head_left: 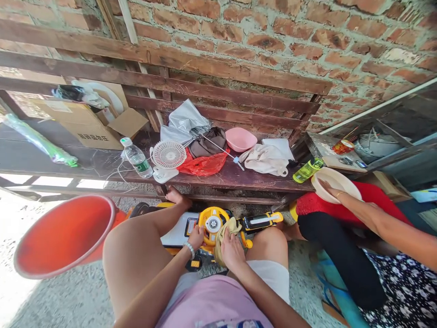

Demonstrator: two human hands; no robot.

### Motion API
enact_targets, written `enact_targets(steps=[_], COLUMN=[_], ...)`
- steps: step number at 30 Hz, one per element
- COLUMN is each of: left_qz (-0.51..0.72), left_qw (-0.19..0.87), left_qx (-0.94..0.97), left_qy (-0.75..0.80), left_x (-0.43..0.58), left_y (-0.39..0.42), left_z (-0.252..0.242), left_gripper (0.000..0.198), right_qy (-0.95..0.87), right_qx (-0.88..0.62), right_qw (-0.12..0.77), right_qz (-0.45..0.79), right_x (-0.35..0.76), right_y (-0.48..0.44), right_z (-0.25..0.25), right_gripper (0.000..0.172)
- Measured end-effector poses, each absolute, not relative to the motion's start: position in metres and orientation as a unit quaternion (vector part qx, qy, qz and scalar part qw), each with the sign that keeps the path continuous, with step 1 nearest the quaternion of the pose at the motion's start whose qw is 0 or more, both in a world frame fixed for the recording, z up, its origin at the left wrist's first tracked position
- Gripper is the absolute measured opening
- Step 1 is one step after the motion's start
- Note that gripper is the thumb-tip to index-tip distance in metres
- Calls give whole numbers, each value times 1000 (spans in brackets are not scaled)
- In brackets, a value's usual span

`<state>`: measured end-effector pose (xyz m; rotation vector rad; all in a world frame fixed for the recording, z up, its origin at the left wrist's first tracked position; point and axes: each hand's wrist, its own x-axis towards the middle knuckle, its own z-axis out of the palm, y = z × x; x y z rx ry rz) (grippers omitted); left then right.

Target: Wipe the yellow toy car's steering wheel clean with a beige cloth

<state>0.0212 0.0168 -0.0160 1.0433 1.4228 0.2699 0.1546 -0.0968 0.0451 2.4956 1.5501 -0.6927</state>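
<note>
A toy ride-on vehicle with a white body (178, 231) and a yellow steering wheel (205, 216) sits between my legs. My left hand (196, 238) is closed on the left side of the wheel's rim. In my right hand (232, 248) is a yellowish cloth (221, 241), pressed against the wheel's right side. The cloth hides that part of the rim. A black-and-yellow toy arm (261, 222) extends to the right of the wheel. Much of the lower vehicle is hidden by my hands and legs.
A large orange bucket (64, 237) lies tilted at left. The dark bench (239, 177) ahead bears a cardboard box (85, 123), water bottle (138, 158), white fan (169, 155) and pink bowl (241, 139). At right, another person's hand (327, 187) touches a cream basin (344, 186).
</note>
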Motion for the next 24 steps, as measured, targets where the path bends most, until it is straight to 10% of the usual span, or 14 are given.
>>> enact_targets(steps=[17, 24], left_qz=[97, 105], left_qw=[650, 642], left_qx=[440, 443], left_qy=[612, 617], left_x=[17, 18], left_y=[17, 16], left_z=[-21, -18], left_gripper=[24, 24], right_qy=[745, 576], right_qx=[637, 796], right_qw=[93, 66], right_qz=[-175, -176], right_x=[191, 202], right_y=[52, 8], right_z=[90, 62], right_gripper=[39, 50])
